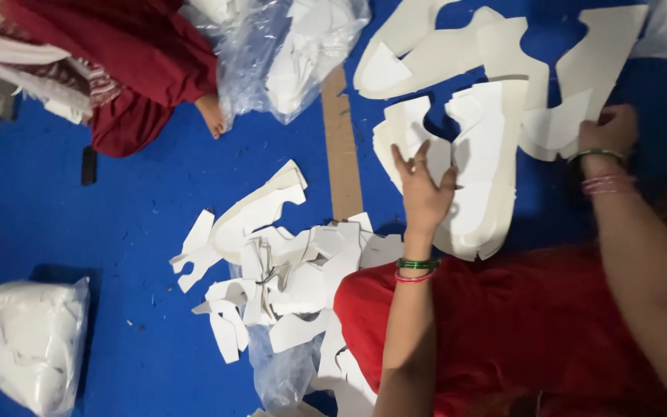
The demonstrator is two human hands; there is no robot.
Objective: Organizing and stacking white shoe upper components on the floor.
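My left hand [424, 189] lies flat, fingers spread, on a stack of cream cut-out sheets [482, 177] on the blue floor. My right hand [610, 130] pinches the right edge of a white cut piece [553, 127] at the stack's upper right. Green and red bangles sit on my left wrist, thin ones on the right. My red clothing [503, 332] covers the lower right.
A heap of small white offcuts [283, 270] lies left of my knee. Larger cream offcuts [457, 46] spread at the top. A cardboard strip [341, 147] runs between. Clear plastic bags of pieces [295, 46], [28, 344]. Another person in red sits top left, foot [211, 114] showing.
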